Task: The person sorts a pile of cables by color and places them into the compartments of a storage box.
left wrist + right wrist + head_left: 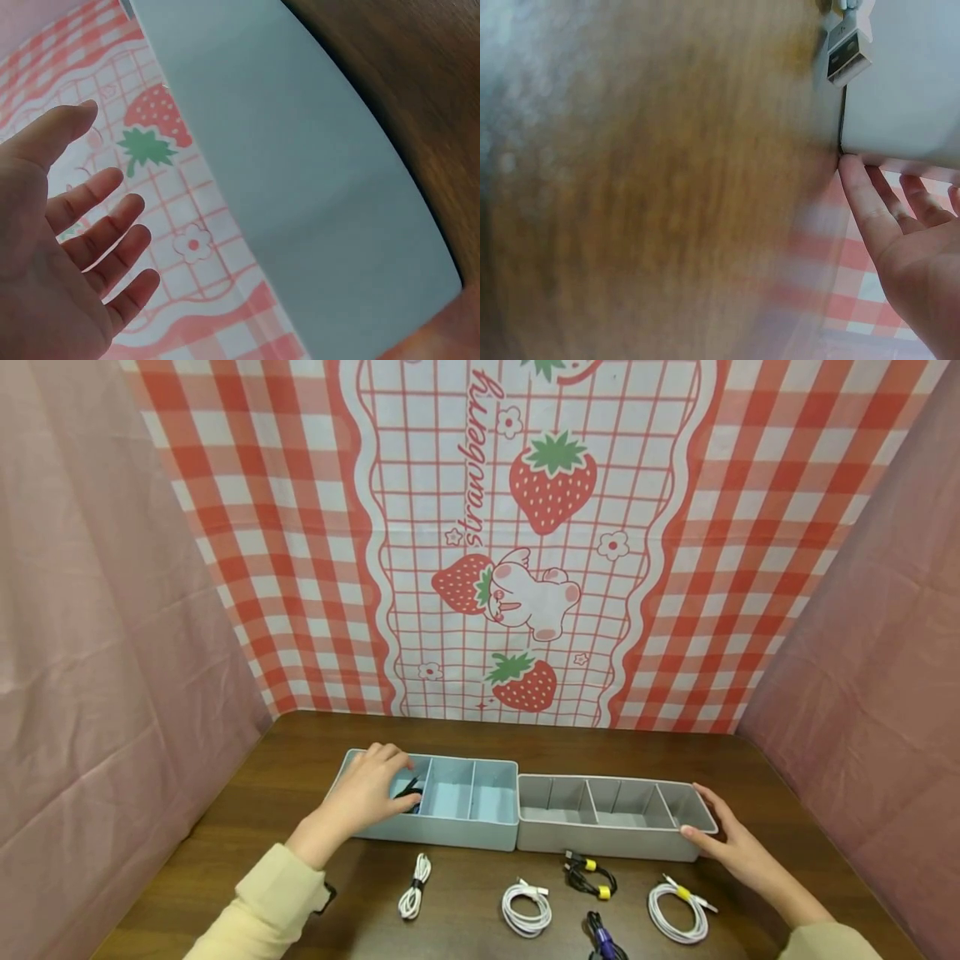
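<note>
Over the left compartment of a light blue divided box (472, 833) is my left hand (367, 789), thumb and fingers spread apart. A dark bundled cable (410, 792) lies in that compartment, showing between thumb and fingers and partly hidden by the hand. The left wrist view shows this hand (82, 247) holding nothing, beside the box's plain outer wall (300, 172). At the right end of a grey divided box (607, 842), my right hand (738, 852) touches the corners, thumb in front and fingers behind. Its fairly straight fingers (874, 210) also appear along the box end in the right wrist view.
In front of the boxes lie a white cable with a black tie (415, 887), a coiled white cable (527, 907), a black cable with yellow ties (590, 877), a dark cable with a purple tie (603, 939) and a white cable with a yellow tie (677, 910). A strawberry-print cloth (645, 693) hangs behind.
</note>
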`<action>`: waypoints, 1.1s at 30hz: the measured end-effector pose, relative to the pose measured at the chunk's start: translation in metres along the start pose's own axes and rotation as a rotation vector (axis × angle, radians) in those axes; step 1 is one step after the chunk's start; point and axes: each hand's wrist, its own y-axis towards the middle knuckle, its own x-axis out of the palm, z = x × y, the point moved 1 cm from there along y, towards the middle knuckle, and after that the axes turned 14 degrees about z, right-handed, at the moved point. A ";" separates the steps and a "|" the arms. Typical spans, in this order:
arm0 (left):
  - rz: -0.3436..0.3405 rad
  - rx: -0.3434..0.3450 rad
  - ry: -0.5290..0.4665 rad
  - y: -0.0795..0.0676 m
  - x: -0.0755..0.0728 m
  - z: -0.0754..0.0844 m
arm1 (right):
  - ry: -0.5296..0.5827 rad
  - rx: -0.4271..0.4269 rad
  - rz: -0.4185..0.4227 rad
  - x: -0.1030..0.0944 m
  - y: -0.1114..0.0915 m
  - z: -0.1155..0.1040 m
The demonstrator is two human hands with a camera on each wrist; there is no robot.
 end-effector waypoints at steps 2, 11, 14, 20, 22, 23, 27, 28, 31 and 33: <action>-0.003 0.007 -0.001 0.000 -0.001 0.004 | 0.003 0.001 0.000 0.000 0.000 0.000; -0.032 0.019 0.003 0.002 -0.009 0.021 | 0.011 -0.014 -0.003 -0.001 0.001 -0.001; -0.016 0.045 0.002 0.002 -0.010 0.028 | 0.015 -0.012 -0.004 0.000 0.001 -0.001; 0.036 0.111 -0.037 0.001 -0.013 0.041 | 0.018 -0.008 0.000 0.000 0.001 0.000; 0.059 0.139 -0.039 0.001 -0.014 0.046 | 0.015 -0.006 0.002 0.000 0.001 0.000; 0.073 0.155 -0.043 0.001 -0.014 0.049 | 0.014 -0.004 0.003 0.000 0.000 0.000; 0.115 0.211 -0.045 0.001 -0.015 0.059 | 0.007 -0.003 0.004 0.000 0.000 0.000; 0.121 0.222 -0.050 0.001 -0.015 0.061 | 0.007 -0.003 0.003 0.000 0.000 0.000; 0.136 0.253 -0.070 0.001 -0.016 0.069 | 0.004 -0.004 0.005 0.000 0.000 0.000; 0.149 0.275 -0.083 0.001 -0.016 0.074 | 0.001 -0.006 0.006 0.000 0.000 0.000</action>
